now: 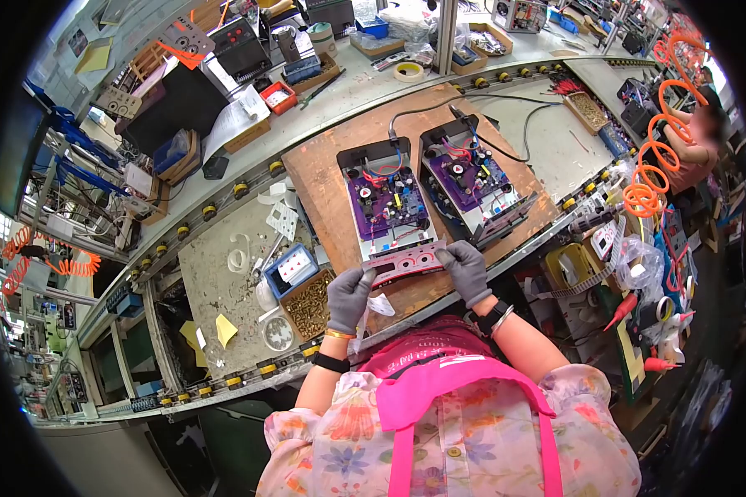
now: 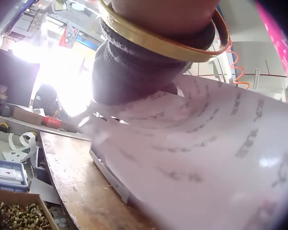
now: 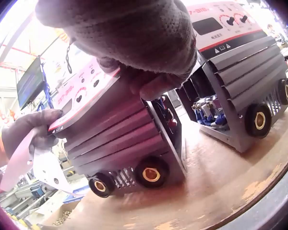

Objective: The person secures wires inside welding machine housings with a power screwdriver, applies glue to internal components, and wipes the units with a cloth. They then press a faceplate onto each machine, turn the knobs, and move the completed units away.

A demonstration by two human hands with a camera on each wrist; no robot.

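A red-and-white label panel (image 1: 406,263) with a dark window and dials lies along the front of the left open unit (image 1: 389,199). My left gloved hand (image 1: 348,298) pinches its left end; my right gloved hand (image 1: 466,273) pinches the right end. White printed backing paper (image 2: 221,143) fills much of the left wrist view, and in the right wrist view it hangs beside my left hand (image 3: 29,132). Seen there, the label (image 3: 81,96) sits above grey louvres with two round sockets. My right fingers' contact is partly hidden there.
A second open unit (image 1: 472,178) stands to the right on the wooden board (image 1: 315,157); black cables run behind both. To the left are a blue bin (image 1: 292,269) and a box of brass parts (image 1: 311,308). Orange coiled hoses (image 1: 651,178) and a seated person are at the right.
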